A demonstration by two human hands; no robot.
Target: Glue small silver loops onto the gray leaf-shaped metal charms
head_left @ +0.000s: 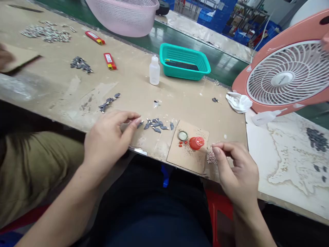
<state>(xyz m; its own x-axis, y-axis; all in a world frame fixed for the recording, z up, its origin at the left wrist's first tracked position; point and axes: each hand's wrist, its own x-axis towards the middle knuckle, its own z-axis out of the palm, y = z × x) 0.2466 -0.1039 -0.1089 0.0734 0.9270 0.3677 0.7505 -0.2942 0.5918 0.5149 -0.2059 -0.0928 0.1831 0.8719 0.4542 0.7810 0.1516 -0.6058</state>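
My left hand [109, 142] is closed in a pinch, thumb against forefinger, on a small dark grey piece [140, 124] with a pale tip. Just right of it lies a loose group of similar dark pieces [156, 124]. My right hand [238, 169] is also pinched, over a heap of tiny pinkish beads [211, 157]; whatever its fingertips hold is too small to make out. Between my hands a cardboard square [185, 158] carries a red cap-like cup [196, 143], a crimped bottle cap [182, 135] and red crumbs.
A white squeeze bottle [154, 71] and a green basket [185, 73] stand behind. Two red box cutters [110, 61] lie back left, near piles of pieces [47, 32]. A pink fan [285, 77] stands right. Another person's hand [5, 57] shows at the left edge.
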